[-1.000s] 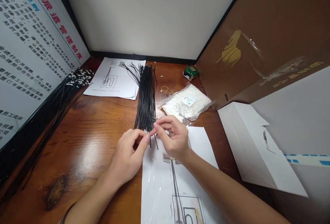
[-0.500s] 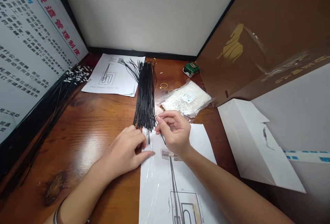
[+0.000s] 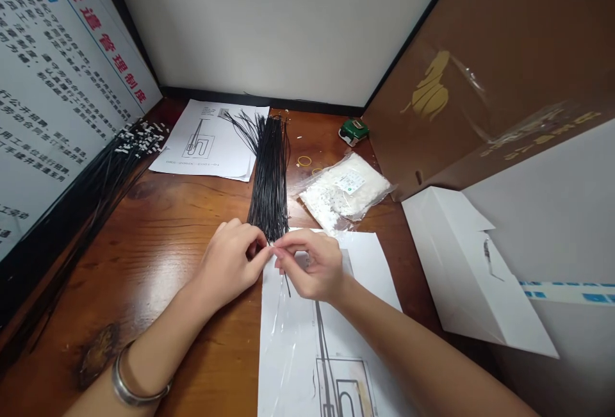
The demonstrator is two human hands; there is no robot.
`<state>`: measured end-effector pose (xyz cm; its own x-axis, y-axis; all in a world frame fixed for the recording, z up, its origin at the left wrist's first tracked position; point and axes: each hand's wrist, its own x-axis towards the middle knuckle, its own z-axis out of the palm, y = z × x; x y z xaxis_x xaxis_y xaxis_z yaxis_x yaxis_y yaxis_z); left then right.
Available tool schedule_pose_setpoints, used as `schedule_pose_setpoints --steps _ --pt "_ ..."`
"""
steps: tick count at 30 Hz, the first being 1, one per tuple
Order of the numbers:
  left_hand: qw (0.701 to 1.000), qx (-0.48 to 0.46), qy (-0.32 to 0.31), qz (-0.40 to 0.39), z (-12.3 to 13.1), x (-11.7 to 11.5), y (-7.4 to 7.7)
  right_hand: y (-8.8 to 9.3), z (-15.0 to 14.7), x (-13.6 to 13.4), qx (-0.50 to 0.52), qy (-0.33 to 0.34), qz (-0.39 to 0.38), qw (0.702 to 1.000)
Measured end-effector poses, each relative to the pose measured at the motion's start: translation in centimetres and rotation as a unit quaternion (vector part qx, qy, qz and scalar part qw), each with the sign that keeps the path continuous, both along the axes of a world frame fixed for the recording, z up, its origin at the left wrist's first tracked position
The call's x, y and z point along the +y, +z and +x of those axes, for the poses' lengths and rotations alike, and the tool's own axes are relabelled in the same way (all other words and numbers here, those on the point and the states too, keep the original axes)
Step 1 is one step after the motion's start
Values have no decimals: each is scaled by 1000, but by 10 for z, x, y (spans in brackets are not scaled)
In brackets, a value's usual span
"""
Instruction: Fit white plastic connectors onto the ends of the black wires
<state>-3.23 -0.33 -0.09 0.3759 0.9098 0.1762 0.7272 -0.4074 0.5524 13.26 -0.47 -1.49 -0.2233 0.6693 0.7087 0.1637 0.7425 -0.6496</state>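
Fingertips of both hands meet just below the near end of a bundle of thin black wires (image 3: 270,173). My right hand (image 3: 314,264) is closed in a pinch, and one black wire (image 3: 287,286) hangs down from beneath its fingers over the printed sheet. My left hand (image 3: 235,260) pinches with thumb and forefinger against the right fingertips; a tiny whitish spot shows there, too small to name. A clear plastic bag of small white pieces (image 3: 348,189) lies open beyond the right hand. Under my hands is a large printed drawing sheet (image 3: 288,366).
More black wires with white ends (image 3: 141,138) lie at the left by a lettered board (image 3: 52,71). Drawing papers (image 3: 177,135), a green tape measure (image 3: 354,131) and a yellow rubber band (image 3: 303,161) sit farther back. A brown panel (image 3: 480,52) and white folded box (image 3: 461,263) bound the right.
My right hand has moved left and slightly toward me, with the black wire. My left hand has shifted up and closed from a loose spread to a pinch; the fingertips now meet.
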Motion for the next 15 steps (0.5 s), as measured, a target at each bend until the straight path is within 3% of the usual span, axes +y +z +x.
schedule_pose_setpoints --steps 9,15 --pt "999 -39 -2 -7 -1 -7 9 -1 -2 1 -17 -43 32 998" --pt "995 -43 57 64 0 -6 7 -4 1 4 60 -105 -54 991"
